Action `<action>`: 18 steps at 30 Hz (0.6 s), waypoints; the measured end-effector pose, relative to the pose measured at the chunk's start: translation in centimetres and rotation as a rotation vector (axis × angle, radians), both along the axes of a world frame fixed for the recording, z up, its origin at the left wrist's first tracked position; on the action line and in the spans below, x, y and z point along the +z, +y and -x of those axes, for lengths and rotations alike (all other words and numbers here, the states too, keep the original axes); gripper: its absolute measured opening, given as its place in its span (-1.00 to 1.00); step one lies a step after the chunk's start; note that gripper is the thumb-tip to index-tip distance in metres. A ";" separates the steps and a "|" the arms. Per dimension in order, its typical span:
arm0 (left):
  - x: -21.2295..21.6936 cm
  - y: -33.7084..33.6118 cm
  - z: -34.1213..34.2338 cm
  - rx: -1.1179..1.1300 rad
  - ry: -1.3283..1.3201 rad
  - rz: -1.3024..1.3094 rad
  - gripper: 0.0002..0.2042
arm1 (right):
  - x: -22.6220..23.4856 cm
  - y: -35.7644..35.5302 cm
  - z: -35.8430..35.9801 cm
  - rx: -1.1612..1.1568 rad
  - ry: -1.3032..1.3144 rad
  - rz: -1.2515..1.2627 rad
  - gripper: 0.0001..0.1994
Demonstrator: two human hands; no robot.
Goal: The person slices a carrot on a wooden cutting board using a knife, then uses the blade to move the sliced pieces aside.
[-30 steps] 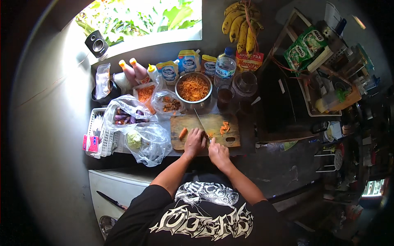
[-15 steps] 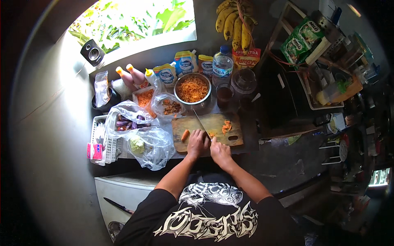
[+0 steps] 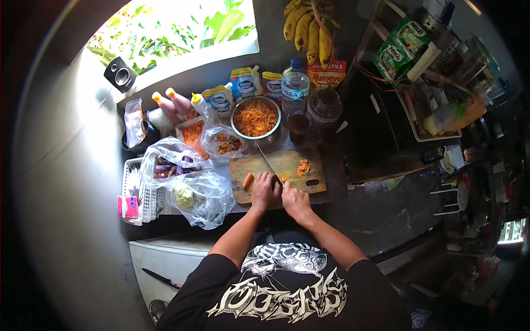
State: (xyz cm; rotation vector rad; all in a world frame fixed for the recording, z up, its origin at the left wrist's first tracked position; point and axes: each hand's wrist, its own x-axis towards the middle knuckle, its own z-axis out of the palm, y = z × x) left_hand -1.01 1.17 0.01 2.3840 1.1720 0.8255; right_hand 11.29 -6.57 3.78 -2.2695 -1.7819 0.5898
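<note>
On a wooden cutting board (image 3: 243, 164) my right hand (image 3: 296, 199) is wrapped round the handle of a kitchen knife (image 3: 265, 158). Its blade slants away to the far left, towards the pot. Close beside the blade, my left hand (image 3: 265, 190) has its fingers bent down on the board; what they press on is hidden beneath them. A little cut carrot (image 3: 284, 179) shows by the blade near my right hand. A carrot piece (image 3: 248, 180) lies to the left of my left hand. Towards the board's right end rests a small heap of carrot sticks (image 3: 303, 168).
Beyond the board stands a metal pot (image 3: 256, 119) of shredded orange food, with a glass of dark drink (image 3: 299, 126) and a water bottle (image 3: 295, 88). Plastic bags (image 3: 204, 201) holding a pale green vegetable and purple ones lie left. A white basket (image 3: 148, 204) sits further left.
The whole view has shifted slightly. Both hands stay at nearly the same place on the board, and the knife keeps about the same slant.
</note>
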 end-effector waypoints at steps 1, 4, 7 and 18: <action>-0.1 0.0 0.0 -0.009 -0.010 0.014 -0.83 | -0.1 0.3 -0.1 -0.007 0.014 -0.004 -0.76; -0.7 0.2 -0.1 -0.011 -0.024 0.023 -0.86 | -0.1 0.7 -0.4 -0.032 0.017 -0.014 -0.76; -1.3 0.4 0.3 -0.020 -0.069 0.076 -0.89 | 0.3 -0.1 -0.2 -0.033 0.072 -0.003 -0.75; 0.0 -1.4 4.0 -0.079 -0.032 0.182 -0.85 | -0.4 -2.5 -3.8 -0.016 0.130 -0.014 -0.76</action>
